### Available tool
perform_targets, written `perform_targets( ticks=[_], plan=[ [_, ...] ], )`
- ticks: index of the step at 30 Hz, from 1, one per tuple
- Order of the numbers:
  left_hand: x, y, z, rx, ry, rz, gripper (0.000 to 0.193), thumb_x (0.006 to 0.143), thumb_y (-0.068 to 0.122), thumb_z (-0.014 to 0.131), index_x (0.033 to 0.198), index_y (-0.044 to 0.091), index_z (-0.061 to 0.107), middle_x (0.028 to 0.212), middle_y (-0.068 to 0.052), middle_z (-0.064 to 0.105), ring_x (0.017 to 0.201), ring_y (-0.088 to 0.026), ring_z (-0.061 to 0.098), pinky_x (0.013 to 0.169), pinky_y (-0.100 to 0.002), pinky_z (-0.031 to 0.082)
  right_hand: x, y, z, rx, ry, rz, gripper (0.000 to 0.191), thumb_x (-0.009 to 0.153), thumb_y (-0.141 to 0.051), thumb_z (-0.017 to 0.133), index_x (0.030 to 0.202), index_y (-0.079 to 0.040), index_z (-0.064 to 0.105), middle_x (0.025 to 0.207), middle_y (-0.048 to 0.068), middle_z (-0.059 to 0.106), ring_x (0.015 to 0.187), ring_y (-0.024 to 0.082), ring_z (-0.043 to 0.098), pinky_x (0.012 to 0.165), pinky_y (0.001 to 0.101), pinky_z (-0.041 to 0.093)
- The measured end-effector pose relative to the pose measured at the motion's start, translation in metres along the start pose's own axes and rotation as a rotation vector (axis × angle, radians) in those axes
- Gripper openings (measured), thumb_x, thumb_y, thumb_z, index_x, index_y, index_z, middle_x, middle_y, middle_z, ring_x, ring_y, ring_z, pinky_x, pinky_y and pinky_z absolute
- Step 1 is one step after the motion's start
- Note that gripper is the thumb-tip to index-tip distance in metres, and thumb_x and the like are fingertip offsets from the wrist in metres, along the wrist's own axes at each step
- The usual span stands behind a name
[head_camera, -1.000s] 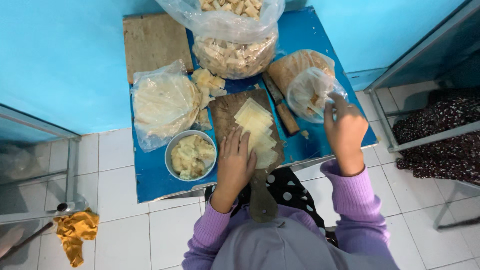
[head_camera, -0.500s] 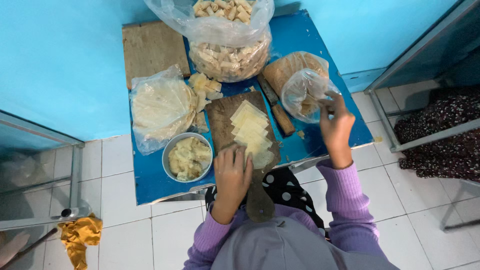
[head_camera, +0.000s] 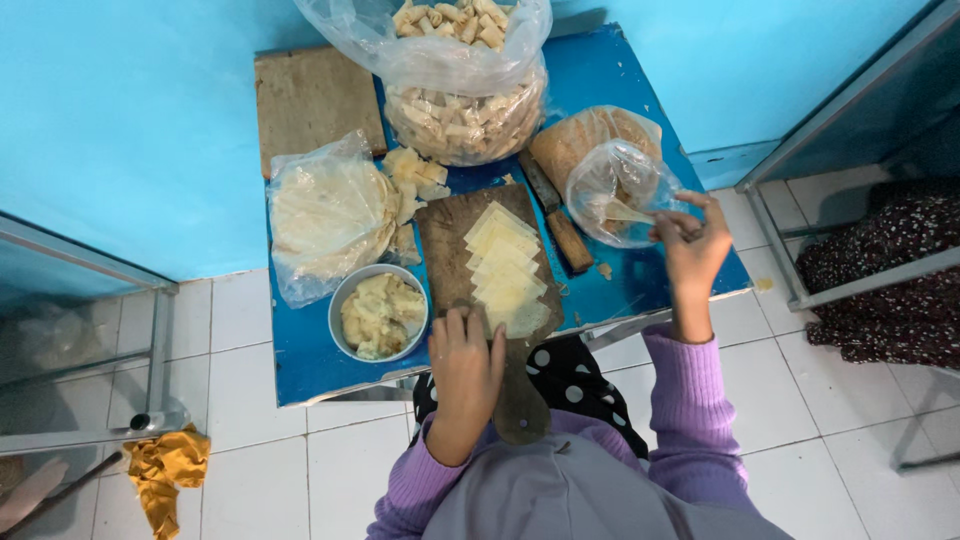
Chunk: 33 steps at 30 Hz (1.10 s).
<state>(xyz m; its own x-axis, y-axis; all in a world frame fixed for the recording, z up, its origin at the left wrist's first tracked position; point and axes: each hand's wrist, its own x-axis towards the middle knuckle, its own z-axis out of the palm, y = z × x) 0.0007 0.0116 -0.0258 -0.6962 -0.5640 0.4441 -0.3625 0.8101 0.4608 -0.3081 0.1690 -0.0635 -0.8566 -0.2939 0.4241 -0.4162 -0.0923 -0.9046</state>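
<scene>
My left hand (head_camera: 466, 366) rests with fingers apart on the near end of a dark wooden cutting board (head_camera: 450, 255), beside a row of pale square pastry sheets (head_camera: 502, 270) laid along it. My right hand (head_camera: 691, 243) is raised at the right edge of the blue table (head_camera: 640, 70), its fingers pinched on something small at the mouth of a clear plastic bag (head_camera: 620, 190). What it pinches is too small to tell.
A metal bowl of filling (head_camera: 379, 313) sits left of the board. A bag of flat wrappers (head_camera: 330, 215) lies further left. A large bag of rolled pastries (head_camera: 455, 85) and a wooden board (head_camera: 312, 98) stand at the back. A knife (head_camera: 557, 215) lies right of the cutting board.
My right hand has moved from the board's right side out to the clear bag. My left hand stays on the board's near end.
</scene>
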Motion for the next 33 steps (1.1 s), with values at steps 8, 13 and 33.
perform_targets(
  ticks=[8,13,33],
  plan=[
    [0.006,0.001,0.003,-0.07,-0.06,-0.011,0.019,0.094,0.018,0.066,0.1,0.001,0.061,0.105,-0.019,0.058,0.1,-0.039,0.054,0.082,-0.05,0.043,-0.018,-0.018,-0.017,-0.062,0.107,-0.089,0.03,0.103,0.012,0.064,0.128,0.003,0.049,0.104,0.023,0.075,0.079,0.015,0.071,0.069,0.0237,0.055],
    [0.009,-0.004,0.01,-0.272,0.022,0.006,0.017,0.093,0.007,0.065,0.105,-0.001,0.057,0.093,-0.019,0.06,0.09,-0.039,0.059,0.078,-0.05,0.046,-0.039,-0.037,-0.02,-0.033,0.167,-0.073,0.032,0.103,0.012,0.063,0.129,0.002,0.048,0.106,0.023,0.076,0.078,0.013,0.068,0.069,0.0222,0.052],
    [0.003,-0.009,0.009,-0.367,0.063,-0.015,0.03,0.093,0.005,0.067,0.12,-0.003,0.055,0.091,-0.019,0.064,0.088,-0.039,0.063,0.079,-0.048,0.05,-0.018,-0.027,0.006,-0.56,0.06,-0.408,0.025,0.098,0.011,0.068,0.121,0.003,0.059,0.103,0.016,0.076,0.086,0.023,0.076,0.075,0.0311,0.059]
  ],
)
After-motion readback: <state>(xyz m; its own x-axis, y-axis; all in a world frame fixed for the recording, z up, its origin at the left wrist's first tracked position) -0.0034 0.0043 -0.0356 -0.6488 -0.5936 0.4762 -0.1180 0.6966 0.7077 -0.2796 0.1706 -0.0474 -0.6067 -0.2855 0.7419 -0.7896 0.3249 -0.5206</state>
